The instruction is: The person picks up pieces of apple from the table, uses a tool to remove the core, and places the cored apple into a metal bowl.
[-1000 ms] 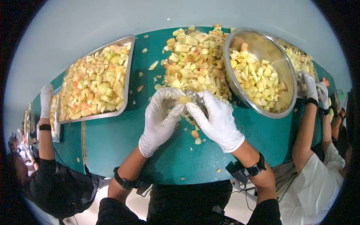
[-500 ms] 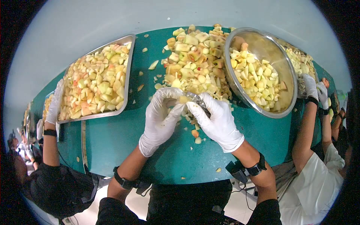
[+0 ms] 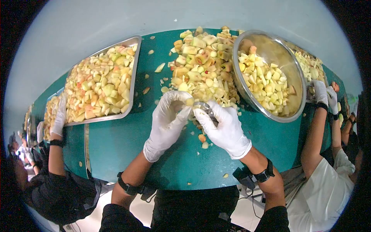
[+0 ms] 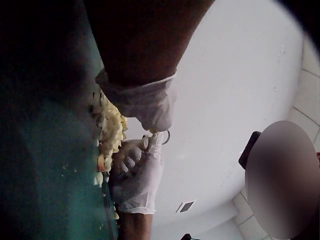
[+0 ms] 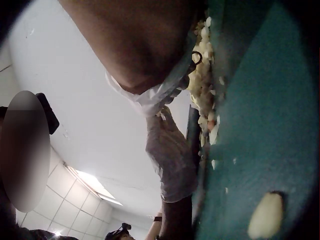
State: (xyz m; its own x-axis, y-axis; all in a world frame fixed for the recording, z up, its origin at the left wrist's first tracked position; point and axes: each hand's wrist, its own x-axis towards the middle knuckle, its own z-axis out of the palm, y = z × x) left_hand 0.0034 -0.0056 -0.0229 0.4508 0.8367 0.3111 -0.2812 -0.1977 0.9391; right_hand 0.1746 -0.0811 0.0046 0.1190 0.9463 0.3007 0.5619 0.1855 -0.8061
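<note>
In the head view my gloved left hand [image 3: 167, 124] pinches a small pale fruit piece [image 3: 189, 101] between thumb and fingers. Facing it, my gloved right hand [image 3: 226, 129] grips a metal ring-shaped tool [image 3: 203, 106], whose edge is close to the piece. Both hands are above the near end of a heap of cut fruit [image 3: 199, 73]. The left wrist view shows part of the metal ring [image 4: 167, 137] between the two hands. Fingers hide most of the tool.
A metal tray [image 3: 136, 77] of fruit chunks stands at the left, a tilted steel bowl [image 3: 236, 73] of chunks at the right. Scraps lie on the green table [image 3: 116, 150]. Other people's gloved hands [image 3: 60, 116] work at both sides.
The neighbour's hand at the left has moved down and inward beside the tray. My hands have stayed nearly in place, the tool shifting slightly between them.
</note>
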